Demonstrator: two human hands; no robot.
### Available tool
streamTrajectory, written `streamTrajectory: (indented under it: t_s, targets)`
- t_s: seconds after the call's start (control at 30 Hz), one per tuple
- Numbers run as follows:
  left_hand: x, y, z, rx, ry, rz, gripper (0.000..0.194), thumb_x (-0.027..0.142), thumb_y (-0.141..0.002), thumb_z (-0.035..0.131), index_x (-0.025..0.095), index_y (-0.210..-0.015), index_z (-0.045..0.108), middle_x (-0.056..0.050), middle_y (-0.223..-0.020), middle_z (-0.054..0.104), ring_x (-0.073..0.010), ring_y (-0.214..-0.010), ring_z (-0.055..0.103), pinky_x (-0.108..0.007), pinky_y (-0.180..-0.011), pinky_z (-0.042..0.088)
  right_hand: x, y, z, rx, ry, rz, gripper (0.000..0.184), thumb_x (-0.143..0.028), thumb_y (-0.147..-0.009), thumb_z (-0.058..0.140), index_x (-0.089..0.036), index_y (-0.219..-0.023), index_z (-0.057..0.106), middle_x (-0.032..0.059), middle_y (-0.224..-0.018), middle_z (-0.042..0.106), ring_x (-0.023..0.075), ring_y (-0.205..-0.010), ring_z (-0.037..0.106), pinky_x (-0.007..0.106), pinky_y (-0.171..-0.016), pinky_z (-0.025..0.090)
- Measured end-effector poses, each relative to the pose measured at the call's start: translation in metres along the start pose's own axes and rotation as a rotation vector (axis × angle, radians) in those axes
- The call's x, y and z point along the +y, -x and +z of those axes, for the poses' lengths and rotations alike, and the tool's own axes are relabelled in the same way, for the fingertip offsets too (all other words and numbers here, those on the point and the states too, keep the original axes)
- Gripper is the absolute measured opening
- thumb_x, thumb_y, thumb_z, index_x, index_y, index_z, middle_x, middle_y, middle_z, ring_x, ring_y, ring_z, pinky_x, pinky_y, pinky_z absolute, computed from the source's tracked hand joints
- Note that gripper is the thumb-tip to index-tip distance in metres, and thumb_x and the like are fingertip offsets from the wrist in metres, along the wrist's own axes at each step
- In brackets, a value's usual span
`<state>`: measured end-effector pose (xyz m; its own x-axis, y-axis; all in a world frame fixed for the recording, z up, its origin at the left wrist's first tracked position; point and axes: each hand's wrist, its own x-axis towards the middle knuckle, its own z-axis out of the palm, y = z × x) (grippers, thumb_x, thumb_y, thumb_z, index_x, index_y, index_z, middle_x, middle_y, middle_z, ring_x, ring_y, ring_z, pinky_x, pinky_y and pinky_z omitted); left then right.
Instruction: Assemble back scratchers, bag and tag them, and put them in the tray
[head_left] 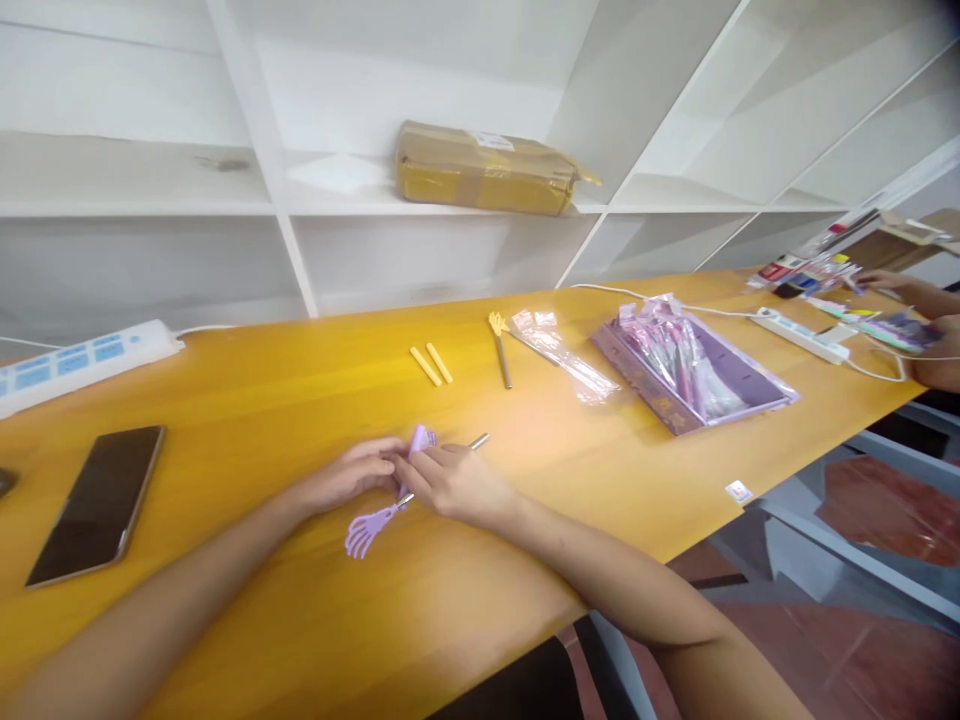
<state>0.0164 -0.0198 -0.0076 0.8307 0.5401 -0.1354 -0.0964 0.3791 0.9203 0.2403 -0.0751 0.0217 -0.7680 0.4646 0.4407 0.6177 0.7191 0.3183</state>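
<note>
A purple back scratcher [369,530] with a hand-shaped head and a metal rod slants over the table, head towards me. My right hand [461,485] is closed round its rod, whose metal end sticks out past the knuckles. Beside the rod stands a purple tube-like piece [418,440], partly hidden behind my right fingers. My left hand [352,475] has its fingers curled against this piece, its fingertips meeting my right hand; the exact grip is partly covered. Farther back lie a yellow back scratcher [501,350] and two short yellow sticks [431,365].
Clear plastic sleeves [566,355] lie beside a purple box [652,385] of wrapped items. A phone [97,505] and a power strip [90,360] are at left, another power strip [801,335] at right. Another person's hand [889,282] works at far right. A taped parcel [484,170] sits on the shelf.
</note>
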Motion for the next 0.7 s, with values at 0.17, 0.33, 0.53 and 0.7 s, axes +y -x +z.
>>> streamTrajectory:
  t_s: [0.17,0.33,0.53,0.7]
  targets:
    - [-0.002,0.001,-0.002,0.033,-0.019,-0.024,0.040,0.035,-0.097,0.070,0.014,-0.130,0.068,-0.014,-0.117,0.072,-0.0257,-0.101,0.070,-0.039,-0.091,0.056,-0.001,0.001,0.004,-0.020,-0.095,-0.027,0.012,-0.015,-0.108,0.042,-0.013,-0.099,0.051,0.0044,-0.085,0.058,0.0122,-0.071,0.053,0.026,-0.060,0.033]
    - [-0.004,0.000,-0.003,0.089,0.011,-0.085,0.036,0.040,-0.095,0.073,0.014,-0.120,0.071,-0.013,-0.108,0.074,-0.0271,-0.098,0.072,-0.042,-0.091,0.057,0.002,0.002,0.008,-0.026,-0.091,-0.019,0.016,-0.016,-0.109,0.042,-0.013,-0.106,0.057,0.0053,-0.090,0.062,0.0117,-0.070,0.056,0.028,-0.057,0.032]
    - [0.005,-0.003,0.002,0.141,-0.031,-0.059,0.025,0.038,-0.094,0.074,0.015,-0.100,0.074,-0.005,-0.091,0.069,-0.0173,-0.082,0.064,-0.030,-0.078,0.053,0.010,0.008,0.008,-0.097,-0.167,-0.062,0.026,-0.015,-0.108,0.043,-0.016,-0.128,0.059,0.0041,-0.093,0.064,0.0107,-0.075,0.059,0.026,-0.060,0.035]
    - [0.011,-0.005,0.005,0.147,-0.095,-0.018,0.035,0.044,-0.099,0.063,0.013,-0.086,0.072,-0.006,-0.085,0.067,-0.0169,-0.079,0.062,-0.028,-0.074,0.049,0.017,0.022,0.002,0.104,-0.518,-0.019,0.046,-0.017,-0.107,0.044,-0.021,-0.153,0.043,0.0005,-0.094,0.069,0.0086,-0.076,0.061,0.022,-0.066,0.042]
